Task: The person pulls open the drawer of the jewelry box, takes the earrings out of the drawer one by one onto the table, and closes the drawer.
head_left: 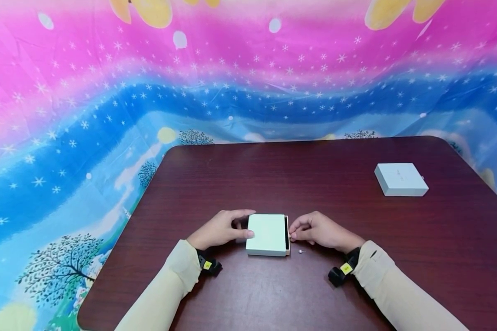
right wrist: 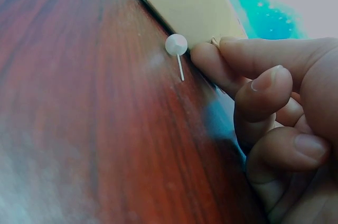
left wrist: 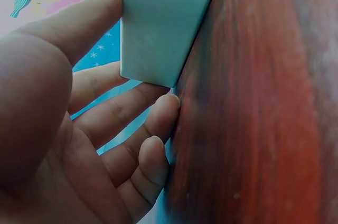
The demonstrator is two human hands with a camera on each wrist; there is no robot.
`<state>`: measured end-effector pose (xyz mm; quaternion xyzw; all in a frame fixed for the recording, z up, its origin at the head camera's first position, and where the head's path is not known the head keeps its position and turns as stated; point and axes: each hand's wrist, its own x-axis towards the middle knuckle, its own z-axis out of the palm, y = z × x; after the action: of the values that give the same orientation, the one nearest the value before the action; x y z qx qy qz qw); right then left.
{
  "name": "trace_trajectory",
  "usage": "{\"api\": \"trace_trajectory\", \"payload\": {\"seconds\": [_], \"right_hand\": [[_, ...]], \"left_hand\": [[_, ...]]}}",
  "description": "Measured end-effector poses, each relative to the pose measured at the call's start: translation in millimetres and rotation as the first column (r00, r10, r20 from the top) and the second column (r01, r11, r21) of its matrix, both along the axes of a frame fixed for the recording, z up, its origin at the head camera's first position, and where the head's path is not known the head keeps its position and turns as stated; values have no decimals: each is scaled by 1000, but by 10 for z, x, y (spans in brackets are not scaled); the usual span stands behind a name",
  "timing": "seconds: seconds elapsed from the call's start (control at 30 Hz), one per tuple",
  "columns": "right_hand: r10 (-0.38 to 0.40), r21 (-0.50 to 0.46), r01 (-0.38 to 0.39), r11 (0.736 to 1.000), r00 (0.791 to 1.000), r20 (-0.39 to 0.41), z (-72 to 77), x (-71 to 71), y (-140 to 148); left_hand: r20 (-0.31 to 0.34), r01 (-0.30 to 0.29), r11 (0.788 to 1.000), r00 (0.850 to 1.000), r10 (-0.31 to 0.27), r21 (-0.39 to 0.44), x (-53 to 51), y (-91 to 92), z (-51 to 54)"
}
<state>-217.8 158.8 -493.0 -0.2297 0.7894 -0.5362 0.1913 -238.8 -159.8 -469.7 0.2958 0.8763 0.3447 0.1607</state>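
A flat pale green-white box (head_left: 267, 233) lies on the table, its inner drawer (right wrist: 193, 10) sticking out slightly on the right with a dark interior strip showing. My left hand (head_left: 223, 228) grips the sleeve's left side, thumb on top; in the left wrist view the thumb and fingers of my left hand (left wrist: 90, 108) stand around the box end (left wrist: 153, 28). With thumb and index finger, my right hand (head_left: 320, 230) pinches a small tab (right wrist: 214, 42) on the drawer's front. Beside the drawer lies a pearl-headed stud (head_left: 301, 251), its thin pin (right wrist: 180, 68) on the wood.
Another white box (head_left: 401, 179), closed, sits at the back right of the dark red-brown table (head_left: 273, 179). A patterned pink and blue cloth (head_left: 240, 69) hangs behind the table and along its left side.
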Motion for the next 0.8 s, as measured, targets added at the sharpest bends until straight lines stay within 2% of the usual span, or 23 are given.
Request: {"api": "trace_trajectory", "payload": {"seconds": [0.8], "right_hand": [[-10, 9, 10, 1000, 1000, 9, 30, 14, -21]], "left_hand": [[2, 2, 1000, 1000, -2, 28, 6, 30, -22]]}}
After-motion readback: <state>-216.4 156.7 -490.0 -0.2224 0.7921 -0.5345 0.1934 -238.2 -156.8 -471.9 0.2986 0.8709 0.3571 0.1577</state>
